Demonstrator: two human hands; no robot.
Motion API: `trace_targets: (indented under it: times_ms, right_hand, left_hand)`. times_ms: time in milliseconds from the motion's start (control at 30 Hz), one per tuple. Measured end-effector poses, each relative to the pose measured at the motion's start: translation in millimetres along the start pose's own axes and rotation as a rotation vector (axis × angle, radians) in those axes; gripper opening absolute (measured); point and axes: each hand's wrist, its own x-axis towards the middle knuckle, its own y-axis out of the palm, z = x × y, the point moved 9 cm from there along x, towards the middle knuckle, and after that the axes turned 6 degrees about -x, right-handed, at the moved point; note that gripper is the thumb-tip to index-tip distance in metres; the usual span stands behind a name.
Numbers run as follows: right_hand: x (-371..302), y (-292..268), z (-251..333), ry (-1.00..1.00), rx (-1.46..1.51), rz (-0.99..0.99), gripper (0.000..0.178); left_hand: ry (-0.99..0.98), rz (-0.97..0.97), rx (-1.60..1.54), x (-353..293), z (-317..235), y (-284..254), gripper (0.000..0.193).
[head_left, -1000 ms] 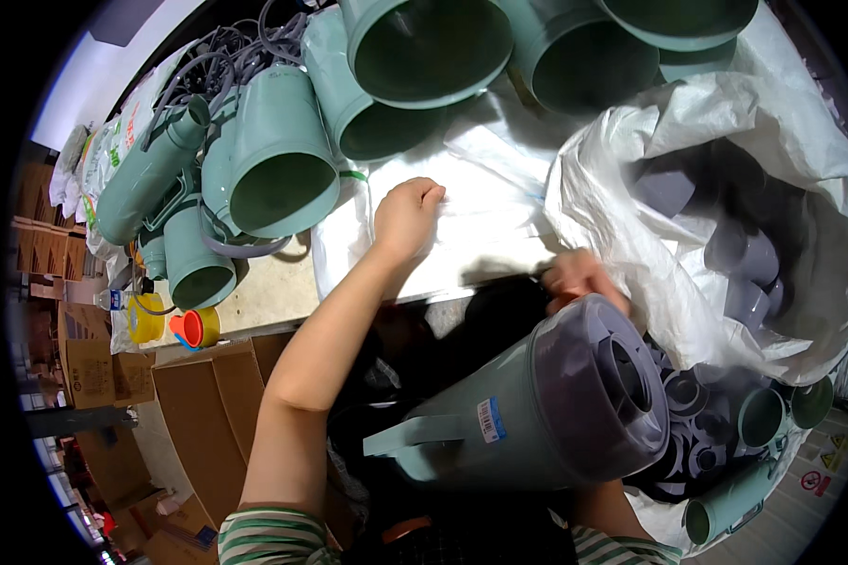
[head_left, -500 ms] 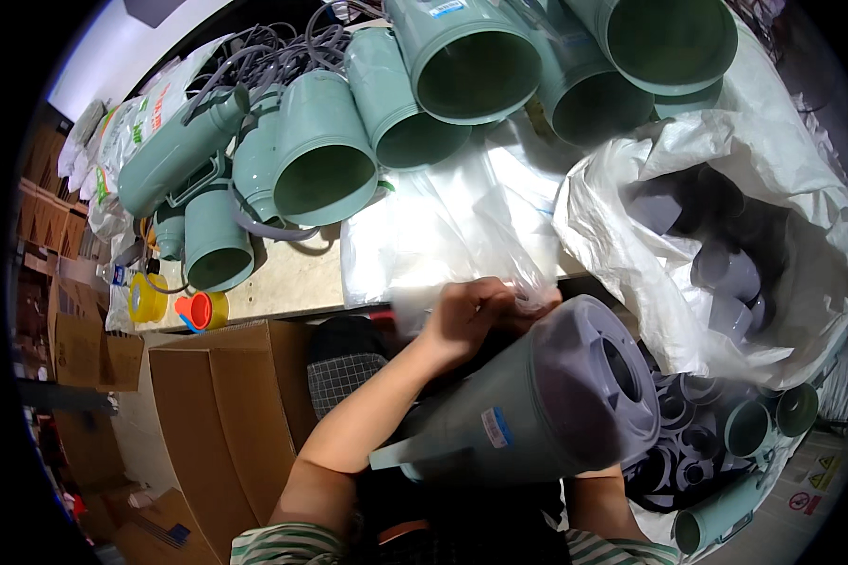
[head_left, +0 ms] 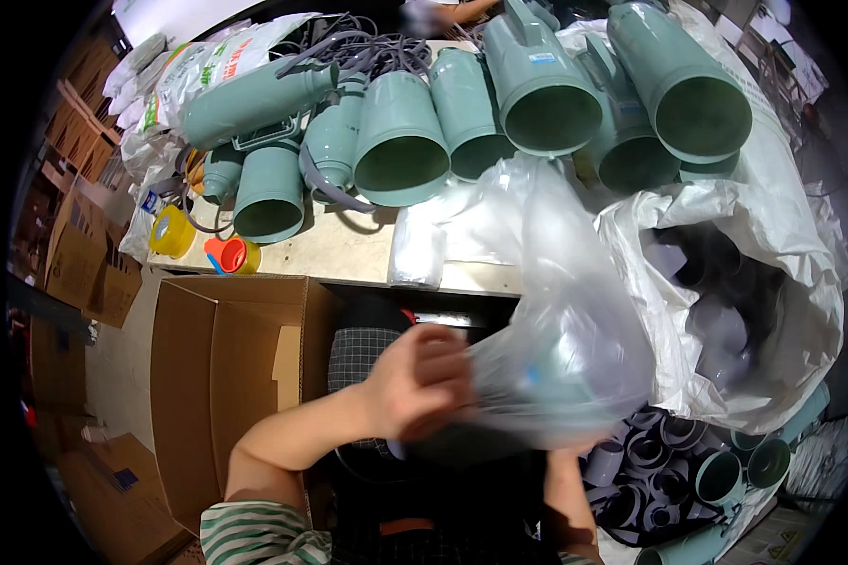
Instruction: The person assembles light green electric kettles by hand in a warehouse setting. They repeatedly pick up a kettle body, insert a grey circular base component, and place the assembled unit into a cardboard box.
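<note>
A clear plastic bag point(head_left: 575, 282) billows over my lap. Through its film a green thermos casing point(head_left: 561, 381) shows blurrily, with a blue-edged label. My left hand point(head_left: 424, 381) is closed in a fist at the left edge of the bag, gripping its film. My right hand point(head_left: 575, 441) is under the lower right part of the bag, touching it; its fingers are hidden and blurred. A stack of flat clear bags point(head_left: 419, 245) lies at the table's front edge, just beyond my hands.
Several green thermos casings point(head_left: 400, 141) lie along the table point(head_left: 349, 247). A white woven sack point(head_left: 631, 221) of grey-purple parts stands at right, above piled ring-shaped parts point(head_left: 650, 461). An open cardboard box point(head_left: 184, 377) is at left, near yellow tape point(head_left: 171, 233) and a red tape roll point(head_left: 238, 254).
The casing with the purple-grey base, bare before, is now inside the clear bag. My left hand has come down toward me, drawing the film. The view has shifted.
</note>
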Motion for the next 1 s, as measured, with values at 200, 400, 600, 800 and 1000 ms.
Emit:
trace_targets:
  times_ms: [200,400,600,800,1000]
  right_hand:
    - [-130,109,37,0.102,0.703,0.890,0.074]
    - [-209,190,159,0.211,0.709,1.656,0.077]
    - [-125,206,139,-0.030,0.808,1.373,0.032]
    - [189,76,131,-0.244,0.665,0.031,0.042]
    - [340,35,207,-0.212,0.734,-0.240,0.050]
  left_hand:
    - [-0.464,0.577,0.169,-270,-47,6,0.022]
    - [-0.673,0.428,-0.191,-424,-91,66,0.018]
    - [-1.338,0.069,0.470,-428,-128,-8,0.030]
    - [-1.594,0.119,0.997,-456,-129,-94,0.035]
    - [-1.892,0.370,0.863,-501,-121,-71,0.037]
